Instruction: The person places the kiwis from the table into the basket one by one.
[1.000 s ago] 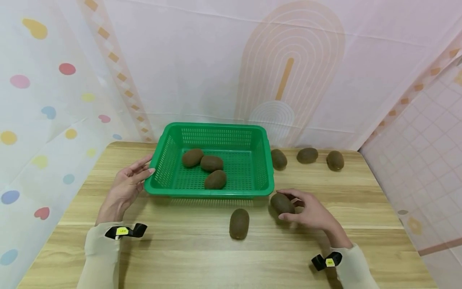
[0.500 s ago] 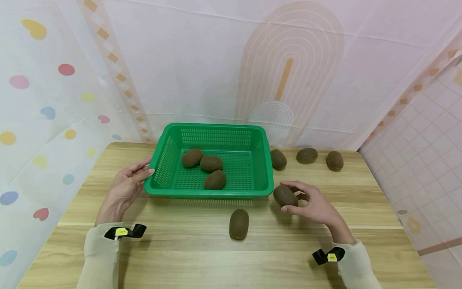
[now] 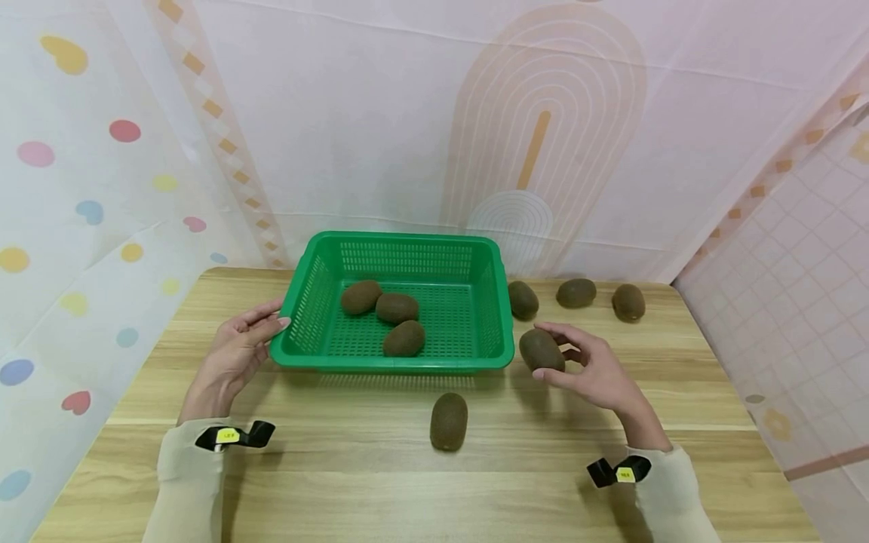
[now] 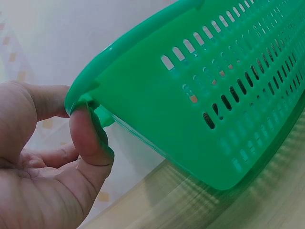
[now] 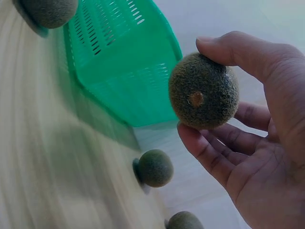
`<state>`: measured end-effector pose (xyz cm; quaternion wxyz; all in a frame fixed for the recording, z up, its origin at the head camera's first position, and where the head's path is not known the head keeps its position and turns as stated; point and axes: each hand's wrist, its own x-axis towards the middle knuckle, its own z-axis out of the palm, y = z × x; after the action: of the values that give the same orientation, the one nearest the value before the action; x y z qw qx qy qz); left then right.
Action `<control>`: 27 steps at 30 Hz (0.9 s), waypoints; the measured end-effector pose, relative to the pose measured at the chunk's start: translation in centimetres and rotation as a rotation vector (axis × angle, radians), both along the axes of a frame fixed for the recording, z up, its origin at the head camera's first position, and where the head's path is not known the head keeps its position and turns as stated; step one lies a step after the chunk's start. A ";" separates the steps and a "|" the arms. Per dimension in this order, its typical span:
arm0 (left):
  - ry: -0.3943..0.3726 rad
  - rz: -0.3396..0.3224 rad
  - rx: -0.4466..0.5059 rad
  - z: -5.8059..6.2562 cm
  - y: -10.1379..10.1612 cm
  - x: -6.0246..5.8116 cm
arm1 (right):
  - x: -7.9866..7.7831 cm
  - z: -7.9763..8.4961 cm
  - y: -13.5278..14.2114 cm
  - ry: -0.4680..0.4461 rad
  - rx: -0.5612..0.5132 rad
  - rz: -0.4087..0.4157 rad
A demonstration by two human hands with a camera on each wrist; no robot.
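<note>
A green plastic basket [image 3: 407, 363] with slotted walls holds several kiwis, among them one near its front wall [image 3: 404, 338]. My left hand [image 3: 237, 351] pinches the basket's left rim [image 4: 90, 71] between thumb and fingers. Just off the basket's right front corner, my right hand [image 3: 591, 368] grips a kiwi [image 3: 541, 351] between thumb and fingertips. The right wrist view shows that held kiwi [image 5: 203, 90] raised above the table, its brown end spot facing the camera.
One kiwi [image 3: 449, 421] lies on the wooden table [image 3: 353, 483] in front of the basket. At the back right rest a kiwi beside the basket [image 3: 523, 300], a middle kiwi [image 3: 576, 292] and a right-hand kiwi [image 3: 628, 302]. A patterned cloth [image 3: 380, 136] hangs behind.
My right hand has lifted its kiwi from the table and carried it up and slightly back, beside the basket's right front corner. My left hand and the basket have stayed in place.
</note>
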<state>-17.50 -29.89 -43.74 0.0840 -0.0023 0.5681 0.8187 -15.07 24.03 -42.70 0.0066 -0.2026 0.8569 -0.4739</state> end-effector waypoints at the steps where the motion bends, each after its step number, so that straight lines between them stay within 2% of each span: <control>1: 0.001 0.001 -0.008 0.0 0.0 0.0 | -0.1 0.1 -0.1 0.000 -0.002 -0.011; 5: 0.002 0.000 -0.031 -0.1 -0.1 0.1 | -0.3 0.8 -0.6 0.007 -0.017 -0.041; 11: 0.015 -0.010 -0.015 -0.2 0.0 0.1 | -0.9 1.6 -1.4 0.037 -0.028 -0.062; 27: 0.025 -0.016 0.015 -0.3 0.0 0.0 | -2.0 3.5 -3.8 0.040 -0.064 -0.065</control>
<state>-17.53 -29.85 -44.01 0.0833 0.0132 0.5632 0.8220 -17.06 20.26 -39.18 -0.0323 -0.1844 0.8473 -0.4970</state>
